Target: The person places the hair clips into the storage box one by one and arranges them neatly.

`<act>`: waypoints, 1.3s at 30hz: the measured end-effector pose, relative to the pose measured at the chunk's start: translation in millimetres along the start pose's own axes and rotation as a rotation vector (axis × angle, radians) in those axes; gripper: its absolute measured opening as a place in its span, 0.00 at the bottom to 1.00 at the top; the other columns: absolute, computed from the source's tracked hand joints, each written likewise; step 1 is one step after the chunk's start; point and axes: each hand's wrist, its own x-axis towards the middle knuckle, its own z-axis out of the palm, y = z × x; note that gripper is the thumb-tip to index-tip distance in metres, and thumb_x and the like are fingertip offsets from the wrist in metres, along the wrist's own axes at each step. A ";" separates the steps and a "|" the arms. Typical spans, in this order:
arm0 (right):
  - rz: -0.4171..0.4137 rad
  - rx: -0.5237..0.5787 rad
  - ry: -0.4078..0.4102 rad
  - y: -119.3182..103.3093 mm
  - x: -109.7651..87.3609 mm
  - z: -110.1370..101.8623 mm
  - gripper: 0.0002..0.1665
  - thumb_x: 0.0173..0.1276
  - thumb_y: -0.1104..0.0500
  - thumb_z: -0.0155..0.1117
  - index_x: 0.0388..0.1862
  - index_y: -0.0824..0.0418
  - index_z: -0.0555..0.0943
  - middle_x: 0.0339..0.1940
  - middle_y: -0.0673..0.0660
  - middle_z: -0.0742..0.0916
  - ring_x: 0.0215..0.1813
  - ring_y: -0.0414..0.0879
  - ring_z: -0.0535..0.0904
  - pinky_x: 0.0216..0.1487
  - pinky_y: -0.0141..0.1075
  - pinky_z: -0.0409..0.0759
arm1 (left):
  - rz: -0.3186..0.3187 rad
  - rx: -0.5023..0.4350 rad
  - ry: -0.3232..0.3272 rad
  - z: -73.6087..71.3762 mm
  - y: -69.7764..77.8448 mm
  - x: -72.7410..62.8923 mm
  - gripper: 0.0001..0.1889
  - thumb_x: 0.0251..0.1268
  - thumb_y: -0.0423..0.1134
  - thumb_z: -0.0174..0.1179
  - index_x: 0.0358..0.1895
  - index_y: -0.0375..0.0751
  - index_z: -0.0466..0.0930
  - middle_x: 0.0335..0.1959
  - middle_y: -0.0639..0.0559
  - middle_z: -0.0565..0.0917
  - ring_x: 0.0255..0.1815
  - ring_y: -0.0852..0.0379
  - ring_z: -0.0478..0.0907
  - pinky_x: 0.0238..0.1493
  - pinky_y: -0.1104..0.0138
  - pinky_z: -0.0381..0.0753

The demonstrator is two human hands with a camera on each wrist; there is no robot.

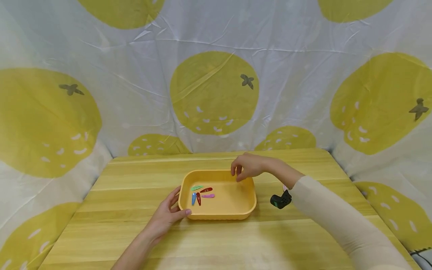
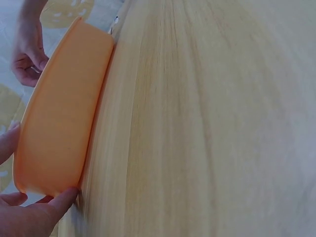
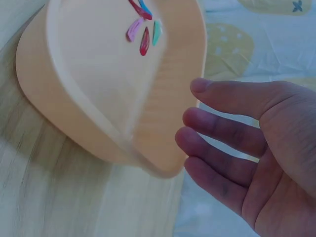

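A yellow-orange plastic tray [image 1: 229,216] stands on the table, with several snap hair clips in its left half. These are a green clip [image 1: 197,188], a blue clip [image 1: 194,198], a pink clip [image 1: 208,195] and two red ones, one red clip [image 1: 206,190] lying beside the green. My left hand [image 1: 167,213] holds the tray's left end, thumb at the rim and fingers along the outer wall. Over the far right rim hovers my right hand [image 1: 249,166], its fingers loosely bent and nothing between them; the right wrist view shows thumb and fingers [image 3: 217,153] apart.
Right of the tray, a small black object [image 1: 281,200] with a green mark lies on the wooden table [image 1: 135,180]. A small pinkish thing [image 1: 285,187] shows partly behind my right sleeve. A curtain [image 1: 141,90] with yellow fruit prints hangs behind the table and along its sides.
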 end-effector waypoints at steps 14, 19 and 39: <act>0.039 0.119 0.067 23.4 -37.1 -7.0 0.12 0.70 0.62 0.72 0.50 0.65 0.85 0.38 0.49 0.89 0.39 0.43 0.85 0.40 0.38 0.83 | -0.017 0.036 0.033 1.8 4.3 -3.8 0.49 0.64 0.23 0.69 0.84 0.40 0.51 0.80 0.31 0.57 0.70 0.29 0.69 0.55 0.61 0.82; 0.051 0.121 0.096 33.1 -54.1 -8.6 0.12 0.71 0.61 0.71 0.50 0.64 0.85 0.37 0.49 0.89 0.37 0.42 0.86 0.40 0.38 0.84 | -0.032 0.041 0.036 3.3 5.1 -3.9 0.48 0.64 0.23 0.69 0.84 0.41 0.51 0.80 0.31 0.57 0.70 0.30 0.70 0.56 0.60 0.82; 0.153 0.187 0.150 74.8 -114.8 -1.1 0.08 0.72 0.63 0.70 0.47 0.62 0.85 0.37 0.48 0.88 0.42 0.44 0.85 0.45 0.41 0.84 | -0.039 0.046 0.061 8.4 3.9 -7.8 0.49 0.63 0.25 0.71 0.83 0.42 0.51 0.79 0.30 0.58 0.67 0.31 0.73 0.55 0.59 0.82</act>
